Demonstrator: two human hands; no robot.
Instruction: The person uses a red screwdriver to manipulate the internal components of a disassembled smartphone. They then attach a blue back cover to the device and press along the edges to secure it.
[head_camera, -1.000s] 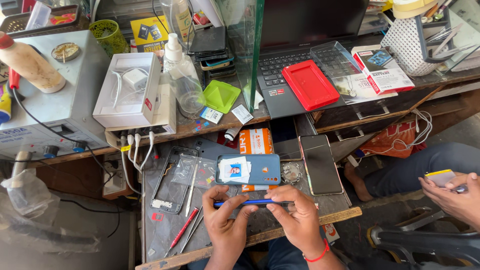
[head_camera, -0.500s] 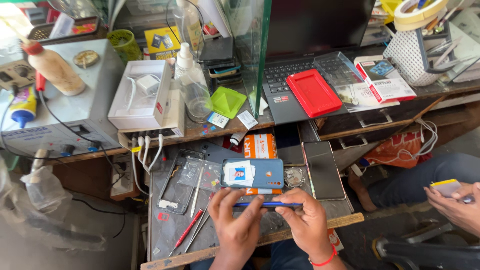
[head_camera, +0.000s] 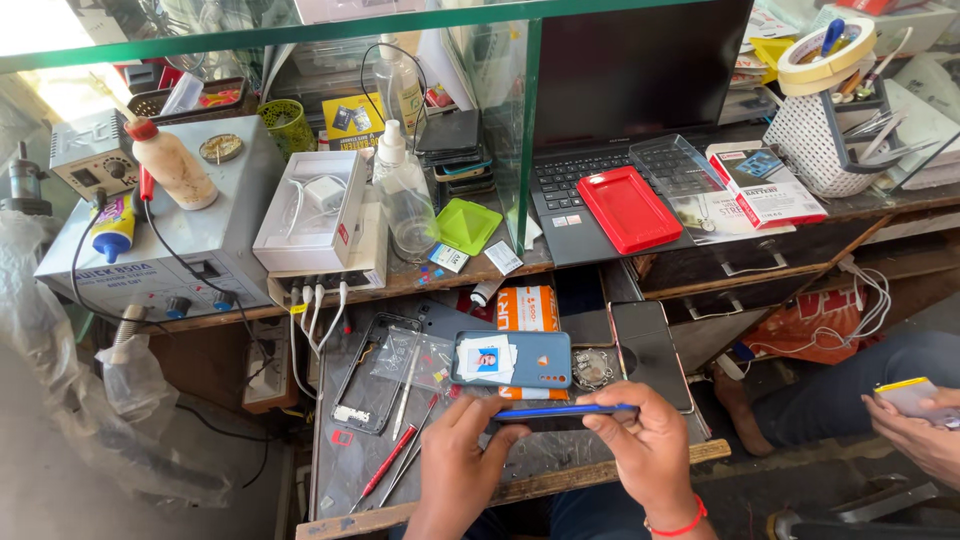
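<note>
A cluttered bench (head_camera: 560, 470) runs across the view, with a grey soldering station (head_camera: 190, 240) at its left and an open laptop (head_camera: 620, 130) behind a glass pane. On the laptop's deck lies a red phone case (head_camera: 628, 208); a green square tray (head_camera: 468, 225) sits left of the pane. Low in the middle, the left hand (head_camera: 462, 462) and right hand (head_camera: 650, 450) hold a blue-edged phone (head_camera: 565, 412) edge-on between them, just above the bench's front. Each hand pinches one end, thumb and fingers pressed together on the frame, the phone spanning the gap between them. Just beyond it lies a blue phone back cover (head_camera: 512, 358) with a small photo card on it; a dark phone (head_camera: 652, 352) lies to its right. A red-handled tool (head_camera: 385, 465) rests left of the left hand. At far right another person's hand (head_camera: 925, 440) holds a yellow-edged phone.
</note>
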